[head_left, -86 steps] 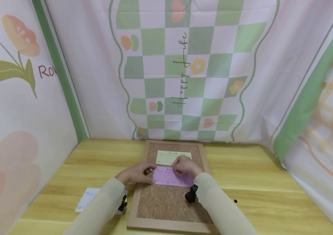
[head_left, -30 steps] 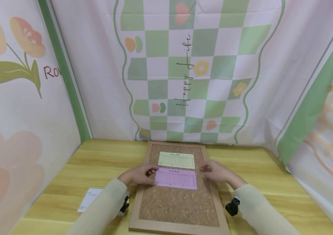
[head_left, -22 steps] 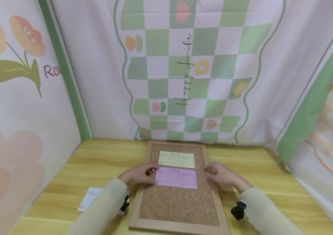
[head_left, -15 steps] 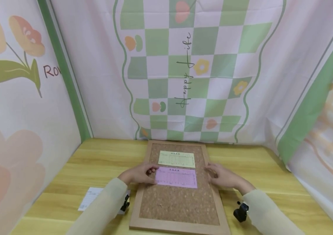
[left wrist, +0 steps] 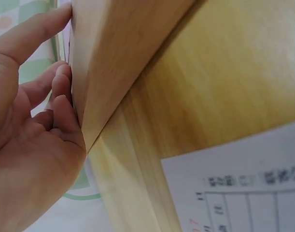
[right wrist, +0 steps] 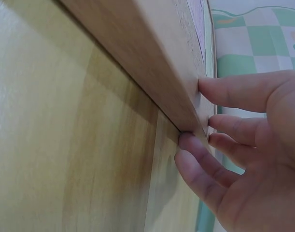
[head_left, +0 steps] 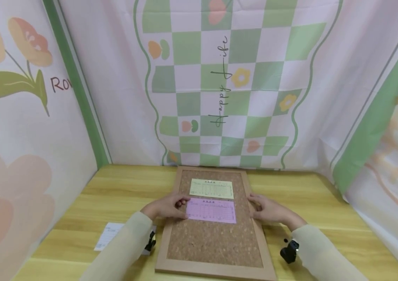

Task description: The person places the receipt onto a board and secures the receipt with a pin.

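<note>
A framed corkboard (head_left: pixel 216 244) lies on the wooden table with a yellow printed slip (head_left: pixel 211 189) near its far end. Just below that lies a pink printed slip (head_left: pixel 211 211). My left hand (head_left: pixel 165 206) reaches over the board's left frame, index fingertip and thumb spread at the pink slip's left corners; its other fingers are curled in beside the frame. On the opposite side my right hand (head_left: pixel 272 210) rests at the right frame. In the right wrist view its thumb touches the top of the frame (right wrist: pixel 152 63), and fingertips lie along its outer side.
A white printed slip (head_left: pixel 109 236) lies on the table left of the board, partly under the left sleeve. A small black dot-like object (head_left: pixel 285 240) is on the table to the right. A checkered curtain (head_left: pixel 216 117) hangs behind the table (head_left: pixel 121 183).
My right hand has moved right, from the top edge of the pink slip to the board's right frame. My left hand keeps its place at the slip's left side.
</note>
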{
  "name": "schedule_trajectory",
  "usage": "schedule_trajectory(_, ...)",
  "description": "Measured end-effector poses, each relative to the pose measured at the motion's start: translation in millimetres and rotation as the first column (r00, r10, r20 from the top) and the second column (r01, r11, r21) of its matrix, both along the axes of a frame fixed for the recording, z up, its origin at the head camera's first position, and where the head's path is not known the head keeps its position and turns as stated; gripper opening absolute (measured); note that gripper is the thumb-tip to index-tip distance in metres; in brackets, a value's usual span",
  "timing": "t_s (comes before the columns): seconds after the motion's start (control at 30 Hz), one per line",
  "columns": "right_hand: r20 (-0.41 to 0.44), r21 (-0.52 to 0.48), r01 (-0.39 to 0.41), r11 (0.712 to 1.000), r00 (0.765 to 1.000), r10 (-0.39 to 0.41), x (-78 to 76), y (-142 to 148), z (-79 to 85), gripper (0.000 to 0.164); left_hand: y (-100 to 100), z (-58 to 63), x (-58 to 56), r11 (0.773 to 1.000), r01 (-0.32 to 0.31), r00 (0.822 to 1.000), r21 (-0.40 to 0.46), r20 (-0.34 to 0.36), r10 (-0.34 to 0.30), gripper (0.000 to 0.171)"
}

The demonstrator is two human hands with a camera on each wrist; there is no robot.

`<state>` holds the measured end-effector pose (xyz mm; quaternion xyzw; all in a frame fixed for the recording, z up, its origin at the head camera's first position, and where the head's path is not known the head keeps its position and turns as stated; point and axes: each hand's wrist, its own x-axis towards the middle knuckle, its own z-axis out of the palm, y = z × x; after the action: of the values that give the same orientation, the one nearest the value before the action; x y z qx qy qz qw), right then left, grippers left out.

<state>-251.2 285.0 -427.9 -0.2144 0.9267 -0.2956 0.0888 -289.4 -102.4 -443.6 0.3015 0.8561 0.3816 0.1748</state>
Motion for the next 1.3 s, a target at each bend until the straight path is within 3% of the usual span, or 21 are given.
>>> schedule_trajectory(0.23, 0.025, 0.004, 0.017, 1.0, 1.0, -0.017, 2.1, -1, 4.6, 0.067, -6, 11.5, 3.2, 0.999, 0.041, 0.999, 0.03, 0.007, -0.041, 0.06)
schedule_trajectory(0.4, 0.046, 0.004, 0.037, 0.999, 0.998, -0.037, 2.3, -3, 4.6, 0.067, -15, 18.5, 5.6, 0.999, 0.017, 0.999, 0.046, 0.026, -0.018, 0.063)
schedule_trajectory(0.6, 0.065, -0.01, 0.048, 0.999, 0.997, -0.047, 4.1, -4, 3.5, 0.069, -35, 27.2, 10.0, 0.999, -0.033, 0.999, 0.011, 0.015, 0.032, 0.064)
schedule_trajectory(0.97, 0.06, 0.005, 0.046, 0.999, 0.997, -0.046, 2.2, -3, 4.8, 0.069, -76, 36.2, 22.1, 1.0, -0.016, 1.0, -0.026, 0.0, 0.016, 0.057)
schedule_trajectory(1.3, 0.074, 0.002, 0.058, 0.998, 0.996, -0.058, 2.8, -3, 6.1, 0.07, -109, 37.7, 35.8, 1.0, -0.019, 1.0, 0.005, -0.016, 0.019, 0.059)
